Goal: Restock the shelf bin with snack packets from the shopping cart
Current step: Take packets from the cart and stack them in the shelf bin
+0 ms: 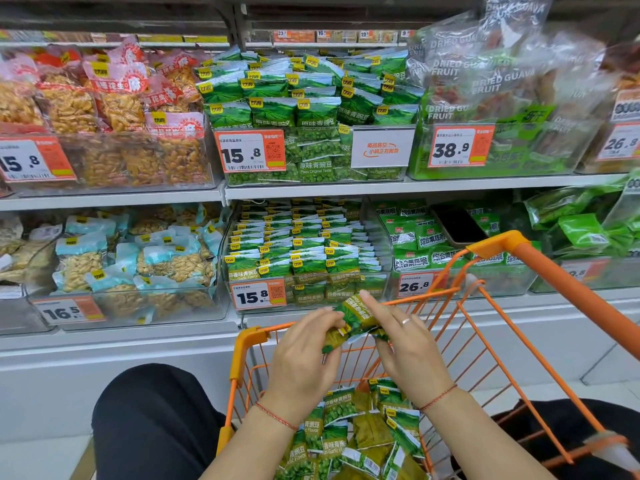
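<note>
A few small green foil snack packets [353, 323] are held bunched and tilted at lower centre of the frame. More identical packets [360, 434] are heaped in the orange wire shopping cart [540, 268]. The clear plastic shelf bin [375, 233], mid-frame, is packed with upright rows.

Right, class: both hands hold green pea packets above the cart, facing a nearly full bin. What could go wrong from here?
1. The left hand and right hand share a loose bunch of garlic pea packets; one may slip back into the orange cart.
2. The garlic pea bin looks nearly full, so added packets might spill over.
3. The original-taste pea bin above looks similar; misplacement is possible.
</note>
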{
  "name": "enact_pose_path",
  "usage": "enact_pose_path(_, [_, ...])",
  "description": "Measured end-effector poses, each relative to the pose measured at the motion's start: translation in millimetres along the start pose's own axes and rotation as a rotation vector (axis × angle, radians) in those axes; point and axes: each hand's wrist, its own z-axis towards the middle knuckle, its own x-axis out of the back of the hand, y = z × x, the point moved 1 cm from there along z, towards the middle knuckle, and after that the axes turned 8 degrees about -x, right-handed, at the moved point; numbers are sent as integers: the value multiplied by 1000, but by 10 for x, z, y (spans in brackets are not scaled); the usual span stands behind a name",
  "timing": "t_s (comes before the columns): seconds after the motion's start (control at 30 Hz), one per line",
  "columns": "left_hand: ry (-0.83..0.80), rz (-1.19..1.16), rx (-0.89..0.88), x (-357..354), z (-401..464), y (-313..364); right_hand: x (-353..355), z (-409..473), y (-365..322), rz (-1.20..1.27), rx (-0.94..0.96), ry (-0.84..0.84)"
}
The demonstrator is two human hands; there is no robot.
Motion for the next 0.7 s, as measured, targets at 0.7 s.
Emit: enact_pose_path(0.7, [-399,-785,895,73,77,-171,10,10,-51,91,85,-159])
